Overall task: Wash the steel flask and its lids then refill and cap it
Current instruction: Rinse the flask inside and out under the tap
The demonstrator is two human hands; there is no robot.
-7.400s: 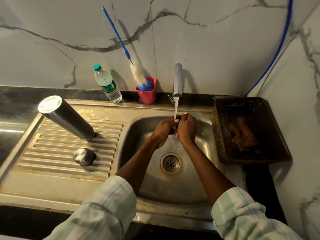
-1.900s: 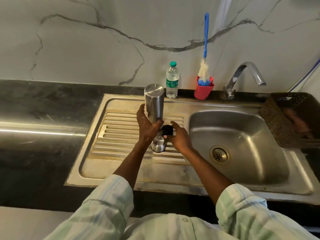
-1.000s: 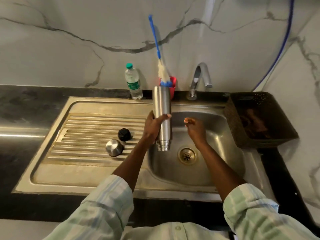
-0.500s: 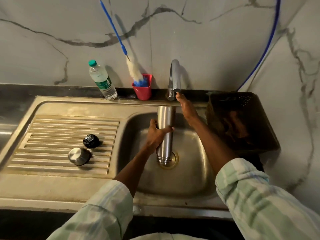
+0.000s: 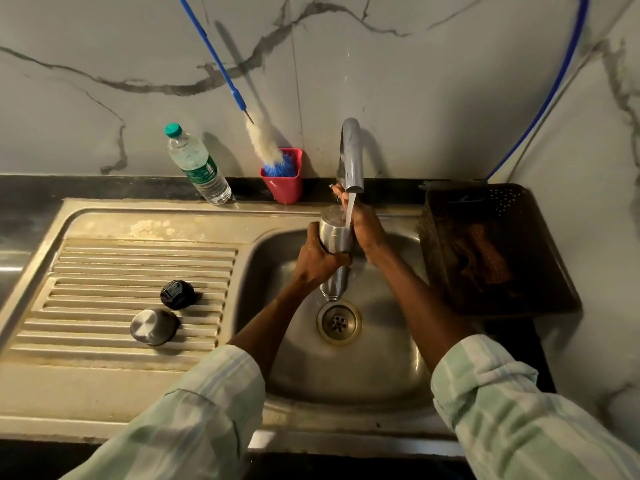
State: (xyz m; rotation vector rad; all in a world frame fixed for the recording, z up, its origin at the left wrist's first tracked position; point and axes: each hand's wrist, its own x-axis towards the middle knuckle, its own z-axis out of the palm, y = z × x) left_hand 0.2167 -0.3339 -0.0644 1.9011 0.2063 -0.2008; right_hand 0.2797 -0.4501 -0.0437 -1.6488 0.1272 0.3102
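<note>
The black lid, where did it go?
The black lid sits on the ribbed drainboard left of the sink basin, just behind the steel cap.

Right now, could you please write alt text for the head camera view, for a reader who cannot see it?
A person's left hand holds a steel flask upside down over the sink basin under the running tap, and the right hand touches its far side. A black lid and a steel lid lie on the drainboard.
</note>
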